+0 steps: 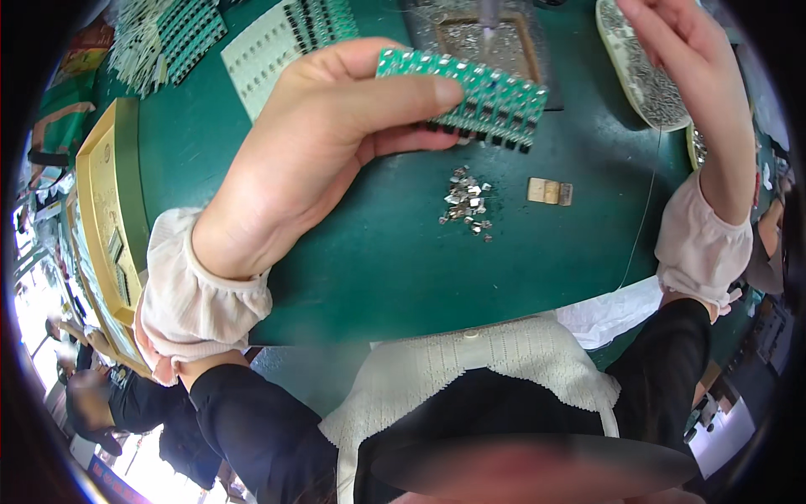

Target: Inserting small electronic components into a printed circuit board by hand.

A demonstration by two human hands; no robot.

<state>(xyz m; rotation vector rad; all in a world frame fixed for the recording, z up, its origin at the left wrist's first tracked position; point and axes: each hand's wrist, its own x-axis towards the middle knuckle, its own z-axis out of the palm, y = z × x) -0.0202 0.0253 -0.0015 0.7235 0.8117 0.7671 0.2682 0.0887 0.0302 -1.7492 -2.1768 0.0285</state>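
Board (499,94), green, silver-spotted, black-edged, sits pinched in the left grip (323,122); the right grip (690,40), I cannot tell.

Camera, one: wide fisheye, head-worn, left of a side-by-side pair. Aim, as I saw it from the room: steeply downward, upright, unmirrored, past the white garment (537,357) at the lower edge onto the green table (378,252). Range: close; the left hand (323,126) loomed large, the right hand (684,42) met the top edge. Margins: bowed, dark-rimmed.
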